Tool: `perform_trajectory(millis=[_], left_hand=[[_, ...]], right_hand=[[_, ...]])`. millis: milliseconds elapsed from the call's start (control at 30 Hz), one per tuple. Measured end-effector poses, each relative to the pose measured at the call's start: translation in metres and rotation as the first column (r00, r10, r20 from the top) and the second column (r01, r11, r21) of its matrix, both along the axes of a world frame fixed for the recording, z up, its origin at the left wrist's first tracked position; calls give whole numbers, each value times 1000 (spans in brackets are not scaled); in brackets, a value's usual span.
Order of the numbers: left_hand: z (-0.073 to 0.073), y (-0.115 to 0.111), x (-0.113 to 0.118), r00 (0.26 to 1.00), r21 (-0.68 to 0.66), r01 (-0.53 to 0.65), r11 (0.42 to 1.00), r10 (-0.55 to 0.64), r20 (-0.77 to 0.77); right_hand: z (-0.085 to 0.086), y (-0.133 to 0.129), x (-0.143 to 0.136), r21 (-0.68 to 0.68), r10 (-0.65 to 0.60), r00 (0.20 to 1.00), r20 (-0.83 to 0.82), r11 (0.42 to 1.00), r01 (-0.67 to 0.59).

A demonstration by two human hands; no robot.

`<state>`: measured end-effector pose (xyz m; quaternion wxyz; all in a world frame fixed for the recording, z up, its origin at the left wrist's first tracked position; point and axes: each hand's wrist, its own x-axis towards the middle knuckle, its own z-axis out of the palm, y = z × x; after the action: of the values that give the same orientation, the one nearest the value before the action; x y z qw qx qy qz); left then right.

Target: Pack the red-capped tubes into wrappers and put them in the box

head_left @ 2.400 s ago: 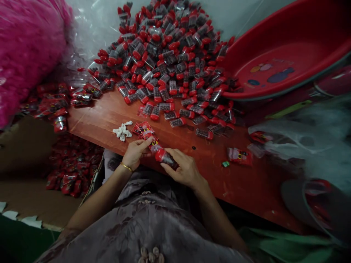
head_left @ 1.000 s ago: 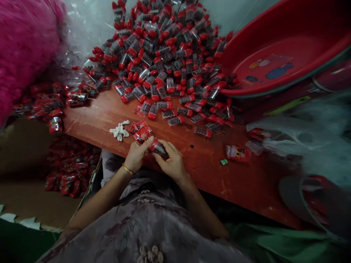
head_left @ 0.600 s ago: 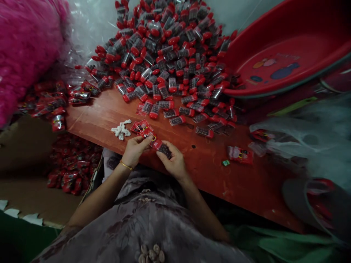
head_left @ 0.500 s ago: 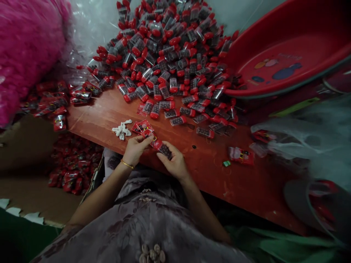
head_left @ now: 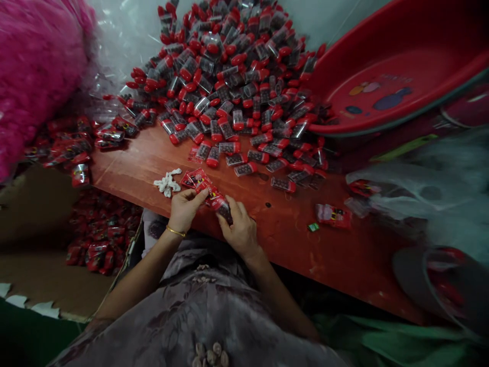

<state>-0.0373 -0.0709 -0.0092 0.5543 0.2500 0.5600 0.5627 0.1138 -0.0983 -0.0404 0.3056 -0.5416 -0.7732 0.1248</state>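
My left hand (head_left: 184,210) pinches a red printed plastic sleeve (head_left: 216,198) between thumb and fingers. My right hand (head_left: 241,230) grips the lower end of a small clear container with dark contents (head_left: 225,213); its upper part is inside the sleeve. Both hands are close together over the table's front edge. Just beyond my left hand, flat red sleeves (head_left: 194,177) lie on the wood. A white knotted bundle (head_left: 167,183) is to their left. Several similar red-capped containers (head_left: 244,169) lie loose beyond my hands.
A large heap of red-capped containers (head_left: 229,76) covers the back of the table (head_left: 126,176). A red basin (head_left: 382,97) leans at the right. Wrapped packs (head_left: 103,244) fill a cardboard box (head_left: 46,270) at lower left. A pink bag (head_left: 38,66) stands behind it.
The red sleeve now covers more of the container, and less of its dark part shows. My right hand has pushed a little toward my left. The whole view has shifted slightly.
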Motion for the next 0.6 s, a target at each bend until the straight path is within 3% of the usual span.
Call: perform_trajectory(millis=[100,300,433,600], left_hand=[[1,-2,5,1000,29,0,1000,-1,19],[4,-9,15,975,-88,97,991,-77,208],[2,-8,18,966,-117,147,982,-118,230],[9,-3,22,977,-49,125,991,-115,178]], right_hand=[[1,0,0,29,2,1000,-31,1000,-2],[3,-1,-2,13,69,988,-138,998,-68],[3,-1,-8,31,84,977,-195,996,-79],[5,1,-12,35,13,975,-222,999,-6]])
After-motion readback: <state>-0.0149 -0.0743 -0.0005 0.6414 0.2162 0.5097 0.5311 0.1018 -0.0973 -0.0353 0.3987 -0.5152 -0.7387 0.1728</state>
